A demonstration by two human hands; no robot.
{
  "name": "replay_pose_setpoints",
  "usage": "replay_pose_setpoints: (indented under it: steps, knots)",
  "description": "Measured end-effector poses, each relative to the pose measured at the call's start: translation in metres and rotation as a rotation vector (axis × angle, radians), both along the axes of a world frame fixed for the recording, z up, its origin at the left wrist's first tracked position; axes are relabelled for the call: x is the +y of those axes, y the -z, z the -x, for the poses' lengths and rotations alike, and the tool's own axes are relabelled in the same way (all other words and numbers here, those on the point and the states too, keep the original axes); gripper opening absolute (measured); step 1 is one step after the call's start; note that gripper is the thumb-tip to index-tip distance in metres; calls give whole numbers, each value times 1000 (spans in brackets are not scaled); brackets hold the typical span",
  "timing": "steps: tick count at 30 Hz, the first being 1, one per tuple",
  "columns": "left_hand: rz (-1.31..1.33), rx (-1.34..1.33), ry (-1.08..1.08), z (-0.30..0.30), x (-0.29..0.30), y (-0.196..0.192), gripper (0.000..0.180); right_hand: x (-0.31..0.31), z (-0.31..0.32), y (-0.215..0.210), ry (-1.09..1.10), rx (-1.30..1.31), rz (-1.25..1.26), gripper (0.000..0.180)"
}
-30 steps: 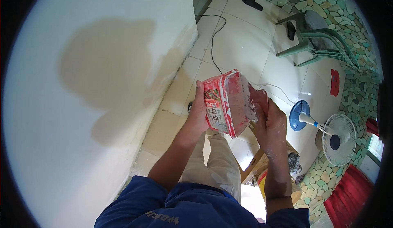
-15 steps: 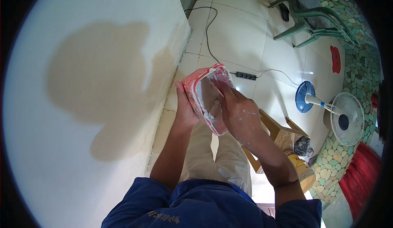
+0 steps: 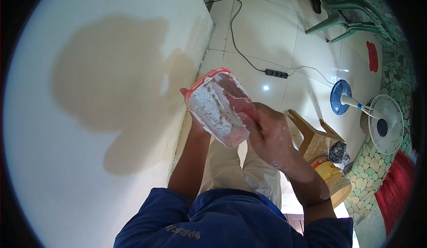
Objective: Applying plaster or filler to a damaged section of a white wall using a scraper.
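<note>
1. Holding the red tub [image 3: 235, 138] over the tiled floor [image 3: 262, 30], the left hand [image 3: 195, 122] is clasping its side, fingers mostly hidden.
2. The right hand [image 3: 270, 130] is clamping its fingers on a red scraper [image 3: 243, 107].
3. White paste [image 3: 209, 108] is coating the tub's inside.

This looks like a room in a home: tiled floor [image 3: 262, 28], green plastic chairs [image 3: 336, 8], a household fan [image 3: 381, 127] and (beside the chairs) a black slipper [image 3: 315, 3].
</note>
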State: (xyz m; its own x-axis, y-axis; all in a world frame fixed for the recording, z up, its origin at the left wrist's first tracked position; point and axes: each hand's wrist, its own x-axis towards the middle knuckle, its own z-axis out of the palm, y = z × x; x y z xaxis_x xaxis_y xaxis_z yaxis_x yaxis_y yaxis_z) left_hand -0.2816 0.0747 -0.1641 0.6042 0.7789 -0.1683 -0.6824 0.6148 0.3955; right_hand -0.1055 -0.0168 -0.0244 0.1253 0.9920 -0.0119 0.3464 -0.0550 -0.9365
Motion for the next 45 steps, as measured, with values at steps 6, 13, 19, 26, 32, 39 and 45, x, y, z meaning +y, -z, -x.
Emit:
replay_pose_setpoints:
  steps: [6,13,19,26,32,39,45]
  knots:
    - [-15,-69,-39,0,2,1,88,-9,9,2,38,9,40,17]
    - [-33,-263,-31,8,2,12,86,-17,20,14,74,316,61,18]
    - [-102,72,-97,15,10,1,86,-18,17,9,220,400,57,17]
    - [10,100,-137,12,7,-4,89,-25,19,11,182,227,81,19]
    - [26,83,-135,19,8,-2,93,-14,20,4,141,246,198,20]
    - [-39,184,-193,12,12,-17,95,-21,35,25,219,497,159,19]
    - [14,36,-208,21,22,-1,97,-19,36,20,206,504,164,18]
